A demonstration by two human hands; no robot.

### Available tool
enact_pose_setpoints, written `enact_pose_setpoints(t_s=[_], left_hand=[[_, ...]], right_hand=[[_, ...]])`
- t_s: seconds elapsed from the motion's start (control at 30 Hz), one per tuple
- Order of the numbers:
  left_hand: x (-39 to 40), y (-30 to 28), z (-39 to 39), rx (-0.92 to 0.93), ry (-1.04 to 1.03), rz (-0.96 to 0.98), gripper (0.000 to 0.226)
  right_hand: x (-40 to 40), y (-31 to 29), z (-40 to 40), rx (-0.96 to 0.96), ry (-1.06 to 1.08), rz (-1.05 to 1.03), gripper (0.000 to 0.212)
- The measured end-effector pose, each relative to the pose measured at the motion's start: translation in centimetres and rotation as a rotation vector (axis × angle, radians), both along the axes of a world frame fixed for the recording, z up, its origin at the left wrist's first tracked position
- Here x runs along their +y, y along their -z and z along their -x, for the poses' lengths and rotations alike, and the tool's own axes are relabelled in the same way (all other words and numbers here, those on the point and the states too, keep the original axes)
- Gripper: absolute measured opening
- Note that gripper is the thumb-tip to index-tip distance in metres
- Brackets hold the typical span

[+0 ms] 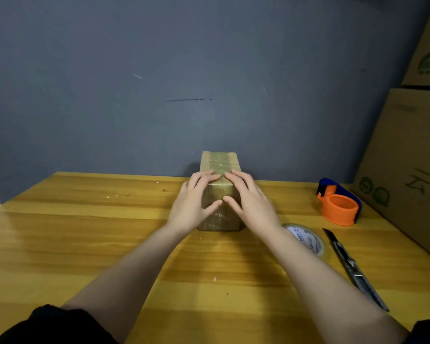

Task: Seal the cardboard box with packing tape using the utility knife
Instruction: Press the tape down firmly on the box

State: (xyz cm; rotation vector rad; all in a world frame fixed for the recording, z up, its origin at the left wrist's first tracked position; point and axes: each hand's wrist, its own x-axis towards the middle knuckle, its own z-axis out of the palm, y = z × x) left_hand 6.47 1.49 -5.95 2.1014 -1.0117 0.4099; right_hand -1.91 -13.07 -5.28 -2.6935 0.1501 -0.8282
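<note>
Cardboard box front partly hidden under left hand, right hand.

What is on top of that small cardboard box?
Shiny tape runs along the top of the cardboard box. The left hand and right hand press its near edge, hiding the part beneath them.

green chinese characters, only "云" legible, mark the large carton; the tape roll label print is unreadable.
</note>
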Motion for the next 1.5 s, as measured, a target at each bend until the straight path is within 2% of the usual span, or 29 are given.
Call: enact_pose_setpoints(t_s=[0.2,0.3,0.43,0.6,0.87,1.1,1.2,1.27,1.33,1.4,1.5], left_hand=[[0.2,0.0,0.1,-0.032,0.001,-0.057,0.07],[0.6,-0.3,0.0,0.009,0.052,-0.081,0.069],[0.8,-1.4,-0.4,0.238,0.176,0.148,0.034],[0.1,-0.8,-0.3,0.193,0.104,0.2,0.024],[0.8,-0.4,-0.6,0.108,0.13,0.084,0.046],[1.3,-0.6,-0.7,-0.011,0.096,-0.094,0.071],[1.5,-0.7,-0.8,0.002,0.117,-0.171,0.079],[1.7,-1.0,-1.0,0.128,0.202,-0.116,0.072],[1.7,-1.4,-1.1,0.249,0.269,0.015,0.055],[1.6,-1.4,-1.1,0.266,0.247,0.099,0.04],[1.1,-1.0,-1.1,0.232,0.17,0.128,0.032]], right_hand=[[-0.1,-0.4,0.3,0.071,0.02,0.139,0.072],[-0.3,-0.3,0.3,0.124,0.011,0.069,0.079],[1.1,-0.4,-0.6,-0.014,0.018,-0.245,0.048],[2.6,0.1,-1.2,-0.124,0.107,-0.286,0.039],[1.3,0.3,-0.5,-0.042,0.066,-0.096,0.051],[1.1,-0.2,0.0,0.05,0.116,0.095,0.075],[0.9,-0.1,0.1,0.109,0.124,0.118,0.085],[1.0,0.0,0.1,0.102,0.096,0.04,0.084],[1.6,-0.1,-0.2,0.019,0.071,-0.143,0.067],[2.6,-0.3,-0.8,-0.061,0.092,-0.299,0.052],[3.4,-0.1,-1.2,-0.129,0.14,-0.32,0.047]])
